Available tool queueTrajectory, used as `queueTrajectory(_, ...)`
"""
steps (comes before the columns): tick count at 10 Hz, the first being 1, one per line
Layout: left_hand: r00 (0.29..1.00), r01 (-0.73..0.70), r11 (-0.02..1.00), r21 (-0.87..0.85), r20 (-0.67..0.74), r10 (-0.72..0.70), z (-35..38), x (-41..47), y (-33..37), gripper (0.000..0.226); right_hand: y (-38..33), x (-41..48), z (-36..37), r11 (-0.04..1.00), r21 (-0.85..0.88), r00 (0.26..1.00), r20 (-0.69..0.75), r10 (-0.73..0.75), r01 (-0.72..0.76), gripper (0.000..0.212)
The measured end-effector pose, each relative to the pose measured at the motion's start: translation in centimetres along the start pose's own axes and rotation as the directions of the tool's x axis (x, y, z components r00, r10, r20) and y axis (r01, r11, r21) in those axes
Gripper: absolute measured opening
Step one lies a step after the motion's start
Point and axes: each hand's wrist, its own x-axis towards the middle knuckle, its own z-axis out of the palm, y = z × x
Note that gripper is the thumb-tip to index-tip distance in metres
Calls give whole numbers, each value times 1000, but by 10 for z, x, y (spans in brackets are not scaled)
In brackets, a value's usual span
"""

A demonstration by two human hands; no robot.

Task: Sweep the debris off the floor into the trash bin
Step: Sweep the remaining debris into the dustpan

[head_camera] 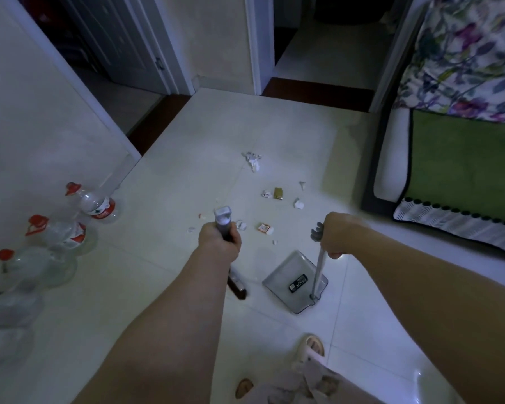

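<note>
Scattered white paper scraps [252, 160] lie beyond my translucent grey plastic dustpan [293, 279], so with my left hand [220, 240] closed around the grey broom handle [223, 220] and right hand [337, 236] wrapped on the pan's thin pole (no bin visible), a hard stroke could scatter them toward the green sofa [455, 158].

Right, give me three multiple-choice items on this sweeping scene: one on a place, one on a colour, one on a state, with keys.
1. Where does the dustpan rest?
A. on the sofa
B. on the floor tiles, nearer the person than most debris
C. in a doorway

2. What colour are the bottle caps?
A. red
B. blue
C. white

3. How is the left hand?
A. open, empty
B. closed around the broom handle
C. resting on a bottle

B: scraps lie beyond it. A: red tops show. B: fingers wrap the handle.
</note>
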Motion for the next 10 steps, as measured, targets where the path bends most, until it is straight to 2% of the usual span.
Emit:
queueTrajectory(1, 999, -44, 999, -1, 25, 44, 29, -4, -15, 19, 7, 13, -13, 999, -46, 1000, -6, -28, 27, 21)
queueTrajectory(3, 991, -100, 992, -74, 86, 106, 36, -2, 1, 24, 4, 25, -22, 980, -184, 997, 3, -71, 71, 17)
queueTrajectory(4, 985, -151, 989, 10, 81, 149, 28, -13, 17, 25, -8, 21, -29, 977, -189, 994, -18, -105, 100, 12)
queueTrajectory(5, 977, -200, 976, 82, 93, 192, 19, -29, 37, 21, -23, 26, -29, 987, -102, 992, -26, -124, 121, 12)
queueTrajectory(6, 969, -245, 967, 69, 51, 242, -1, -23, 68, 32, -43, 28, -29, 983, -91, 987, -23, -160, 157, 23)
queueTrajectory(7, 953, -298, 948, 111, 82, 290, -19, -12, 101, 33, -68, 28, -28, 976, -96, 981, -9, -196, 194, 23)
queueTrajectory(8, 959, -282, 935, 215, 61, 275, -30, -6, 135, 27, -95, 39, -25, 977, -66, 979, 14, -204, 204, 35)
queueTrajectory(9, 956, -293, 933, 210, 36, 292, -39, 10, 170, 21, -121, 48, -23, 981, -58, 983, 1, -186, 186, 29)
queueTrajectory(10, 961, -276, 943, 185, 60, 270, -54, 35, 204, 26, -144, 52, -25, 984, -88, 987, -13, -159, 158, 13)
